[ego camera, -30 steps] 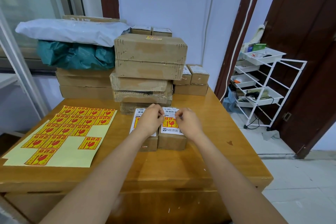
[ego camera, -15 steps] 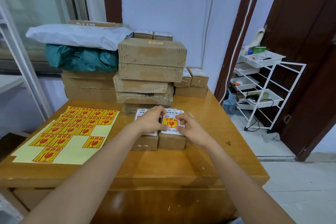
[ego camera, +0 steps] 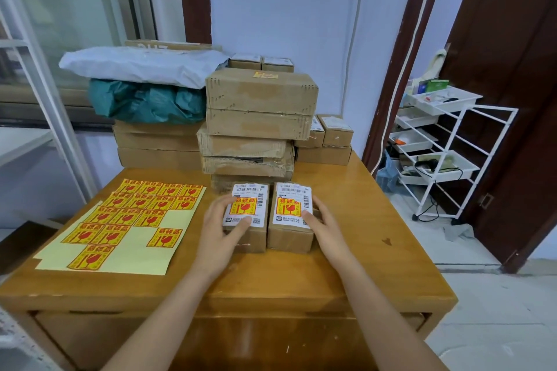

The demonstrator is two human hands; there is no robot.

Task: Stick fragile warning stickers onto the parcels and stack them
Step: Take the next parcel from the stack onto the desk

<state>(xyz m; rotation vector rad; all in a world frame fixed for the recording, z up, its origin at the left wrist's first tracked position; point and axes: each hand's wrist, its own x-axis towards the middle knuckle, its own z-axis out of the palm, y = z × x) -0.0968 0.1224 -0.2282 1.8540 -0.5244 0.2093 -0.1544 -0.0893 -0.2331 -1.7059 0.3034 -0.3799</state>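
Note:
Two small cardboard parcels stand side by side at the middle of the wooden table (ego camera: 376, 214). The left parcel (ego camera: 250, 214) and the right parcel (ego camera: 294, 220) each carry a white shipping label with a red and yellow fragile sticker on it. My left hand (ego camera: 223, 224) holds the left parcel at its left side, thumb lying on the label. My right hand (ego camera: 324, 224) holds the right parcel at its right side, thumb on the label's lower edge. A pale yellow sticker sheet (ego camera: 120, 223) with several fragile stickers lies flat to the left.
Behind the two parcels rises a stack of larger cardboard boxes (ego camera: 259, 117). More boxes under a green bag (ego camera: 144, 102) and a white mailer (ego camera: 141, 65) fill the back left. Small boxes (ego camera: 328, 138) sit at the back right. A white wire rack (ego camera: 443, 147) stands on the floor, right.
Both hands have come off the right parcel's sticker and spread apart, the left onto the left parcel, the right onto the right parcel's side. The left parcel's sticker now shows.

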